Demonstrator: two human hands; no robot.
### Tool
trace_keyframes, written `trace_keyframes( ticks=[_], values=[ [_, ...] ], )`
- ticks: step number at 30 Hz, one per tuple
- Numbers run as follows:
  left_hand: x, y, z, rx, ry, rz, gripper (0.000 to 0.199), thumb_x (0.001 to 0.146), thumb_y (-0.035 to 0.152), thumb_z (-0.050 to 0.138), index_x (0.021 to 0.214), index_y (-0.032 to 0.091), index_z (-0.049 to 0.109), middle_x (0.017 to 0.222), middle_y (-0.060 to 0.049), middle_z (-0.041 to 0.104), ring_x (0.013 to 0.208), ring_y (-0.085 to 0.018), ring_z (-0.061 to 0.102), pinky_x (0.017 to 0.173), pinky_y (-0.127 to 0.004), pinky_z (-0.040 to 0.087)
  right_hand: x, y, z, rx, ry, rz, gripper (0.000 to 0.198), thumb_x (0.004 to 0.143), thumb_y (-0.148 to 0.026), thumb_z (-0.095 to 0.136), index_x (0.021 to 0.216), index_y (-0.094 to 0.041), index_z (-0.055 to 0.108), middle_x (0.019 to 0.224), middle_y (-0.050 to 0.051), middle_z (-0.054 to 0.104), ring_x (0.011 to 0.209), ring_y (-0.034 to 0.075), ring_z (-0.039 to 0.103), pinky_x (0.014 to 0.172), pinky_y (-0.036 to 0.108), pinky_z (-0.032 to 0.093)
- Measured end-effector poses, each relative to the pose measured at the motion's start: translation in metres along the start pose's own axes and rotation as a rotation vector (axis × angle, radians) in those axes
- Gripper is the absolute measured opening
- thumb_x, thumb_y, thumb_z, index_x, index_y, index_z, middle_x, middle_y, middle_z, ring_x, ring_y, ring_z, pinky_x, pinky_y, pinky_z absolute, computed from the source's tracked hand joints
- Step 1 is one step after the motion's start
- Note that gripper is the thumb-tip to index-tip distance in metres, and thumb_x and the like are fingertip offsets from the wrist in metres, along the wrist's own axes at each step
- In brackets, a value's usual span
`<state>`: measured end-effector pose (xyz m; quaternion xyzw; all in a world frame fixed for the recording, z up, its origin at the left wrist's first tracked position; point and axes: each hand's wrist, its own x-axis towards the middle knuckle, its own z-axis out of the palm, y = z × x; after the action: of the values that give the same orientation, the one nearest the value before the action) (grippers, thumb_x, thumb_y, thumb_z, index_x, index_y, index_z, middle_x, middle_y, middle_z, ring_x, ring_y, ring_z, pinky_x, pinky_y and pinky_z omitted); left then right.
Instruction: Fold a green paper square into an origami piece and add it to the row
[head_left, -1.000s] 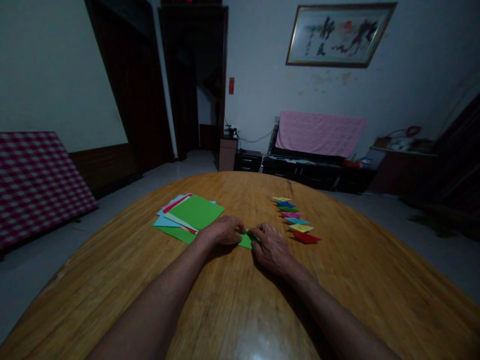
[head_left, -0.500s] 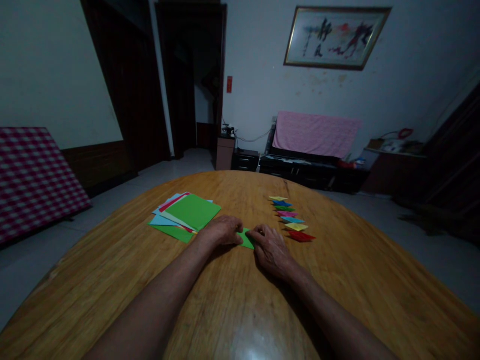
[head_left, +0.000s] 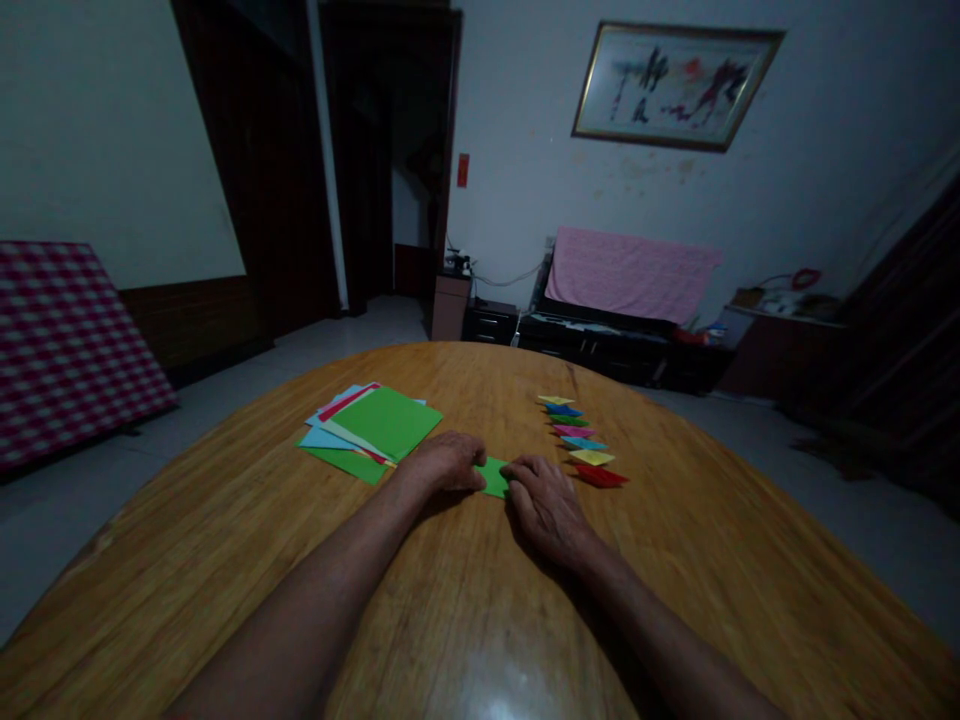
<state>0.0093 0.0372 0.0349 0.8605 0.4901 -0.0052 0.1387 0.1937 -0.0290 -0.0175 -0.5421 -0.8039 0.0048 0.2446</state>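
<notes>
From here I see left forearm (head_left: 330,580) and right forearm (head_left: 660,620) bare, tapering forward; left hand (head_left: 448,463), right hand (head_left: 547,508) bare too

Your left grip (head_left: 448,462) and right grip (head_left: 547,508) touch opposite ends of a small green paper (head_left: 493,478) on the wooden counter (head_left: 450,620). From that paper, you have a loose stack of coloured sheets (head_left: 391,420) at ten o'clock and seven folded paper pieces (head_left: 576,432) at two; beyond the counter, a pink cloth (head_left: 630,275) hangs at one.
</notes>
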Motion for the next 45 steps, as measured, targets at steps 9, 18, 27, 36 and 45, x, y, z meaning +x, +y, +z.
trace_keyframes(
  ticks=[9, 18, 27, 36, 45],
  values=[
    [-0.012, 0.019, -0.002, 0.085, 0.038, -0.033, 0.037, 0.074, 0.040, 0.055, 0.104, 0.019, 0.064, 0.106, -0.011, 0.068, 0.099, -0.026, 0.063, 0.081, -0.032, 0.048, 0.002, -0.001, 0.004, -0.056, -0.014, 0.035, 0.028, 0.088, -0.018, 0.043, 0.111, -0.020, 0.057, 0.112, 0.007, 0.055, 0.099, 0.021, 0.047, 0.082, 0.035, 0.034],
    [-0.012, 0.037, 0.005, 0.099, 0.081, -0.134, 0.056, 0.076, 0.056, 0.051, 0.113, 0.014, 0.059, 0.114, -0.018, 0.064, 0.108, -0.033, 0.059, 0.088, -0.040, 0.047, 0.001, -0.005, 0.004, -0.088, -0.005, 0.041, 0.029, 0.085, -0.016, 0.045, 0.111, -0.021, 0.057, 0.112, 0.008, 0.055, 0.099, 0.021, 0.046, 0.082, 0.034, 0.033],
    [-0.013, 0.020, -0.008, 0.082, 0.000, -0.157, 0.050, 0.072, 0.048, 0.063, 0.109, 0.016, 0.061, 0.113, -0.014, 0.066, 0.104, -0.029, 0.061, 0.082, -0.034, 0.049, 0.001, -0.003, 0.006, -0.096, 0.015, 0.026, 0.031, 0.086, -0.016, 0.044, 0.114, -0.020, 0.057, 0.112, 0.008, 0.056, 0.097, 0.022, 0.047, 0.081, 0.034, 0.033],
    [-0.018, 0.004, -0.018, 0.075, -0.034, -0.248, 0.042, 0.068, 0.044, 0.064, 0.101, 0.017, 0.066, 0.108, -0.013, 0.068, 0.096, -0.027, 0.063, 0.073, -0.030, 0.048, 0.001, -0.004, 0.004, -0.096, 0.017, 0.003, 0.032, 0.085, -0.014, 0.044, 0.114, -0.020, 0.058, 0.112, 0.009, 0.056, 0.098, 0.021, 0.047, 0.084, 0.034, 0.034],
    [-0.004, 0.001, -0.004, -0.006, 0.041, -0.156, 0.033, 0.074, 0.046, 0.056, 0.084, 0.018, 0.069, 0.089, -0.010, 0.071, 0.084, -0.022, 0.065, 0.066, -0.025, 0.046, 0.001, -0.003, 0.005, -0.094, 0.013, 0.012, 0.031, 0.085, -0.015, 0.044, 0.113, -0.021, 0.057, 0.111, 0.008, 0.056, 0.097, 0.021, 0.047, 0.082, 0.034, 0.033]
  ],
)
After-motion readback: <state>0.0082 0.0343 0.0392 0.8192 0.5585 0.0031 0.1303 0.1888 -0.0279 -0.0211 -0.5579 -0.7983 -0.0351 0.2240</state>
